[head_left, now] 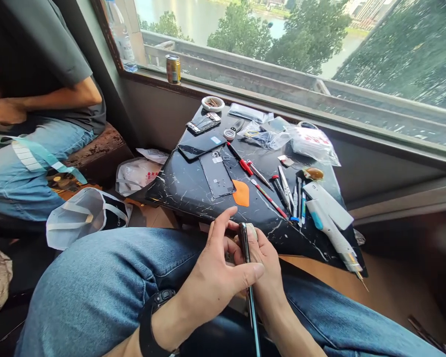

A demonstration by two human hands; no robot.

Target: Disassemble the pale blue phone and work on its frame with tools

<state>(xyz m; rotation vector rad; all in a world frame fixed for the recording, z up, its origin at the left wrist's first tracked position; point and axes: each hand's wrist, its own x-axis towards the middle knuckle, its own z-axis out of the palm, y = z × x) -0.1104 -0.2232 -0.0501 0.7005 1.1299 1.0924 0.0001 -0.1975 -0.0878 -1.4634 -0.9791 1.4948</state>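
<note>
A smartphone [250, 302] stands edge-on over my lap, its long side toward me. My left hand [219, 267], with a black watch on the wrist, is at the phone's left side. The left thumb lies across the phone's edge, while the index finger is raised and the other fingers curl near its top end. Close against the phone's right side is my right hand [265, 265], its fingers bent around a small whitish wad [251, 231] by the top corner. Part of the right fingers is hidden behind the phone.
On the black table [186, 191] lie a phone back panel [217, 173], a dark screen [200, 147], an opened phone [203, 123], an orange pick [241, 193], tweezers [285, 184], several screwdrivers and a white handheld tool [330, 233]. Another person [40, 99] sits at left.
</note>
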